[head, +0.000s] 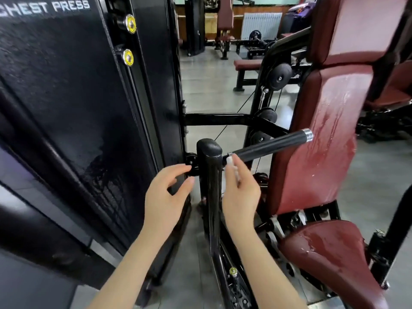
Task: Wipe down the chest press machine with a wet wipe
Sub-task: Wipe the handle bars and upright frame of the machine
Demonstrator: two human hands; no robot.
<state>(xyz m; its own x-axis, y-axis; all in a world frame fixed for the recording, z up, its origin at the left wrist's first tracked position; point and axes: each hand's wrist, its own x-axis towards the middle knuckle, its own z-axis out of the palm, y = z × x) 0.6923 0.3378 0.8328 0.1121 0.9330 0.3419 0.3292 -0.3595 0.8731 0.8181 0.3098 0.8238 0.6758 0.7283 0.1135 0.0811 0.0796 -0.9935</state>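
The chest press machine fills the view: a black shroud (66,90) marked CHEST PRESS on the left, a black upright arm post (209,175) in the middle with a black handle bar (274,143) sticking out to the right, and a dark red backrest (318,134) and seat (330,253) with wet streaks. My right hand (240,192) holds a white wet wipe (230,163) against the right side of the post, just below the handle's base. My left hand (165,192) hovers just left of the post with relaxed, spread fingers and holds nothing.
Black pulleys (281,74) and cables run behind the post. A dark red bench (247,63) and other gym machines (225,25) stand farther back on the grey floor (211,85). A white radiator (260,23) lines the back wall.
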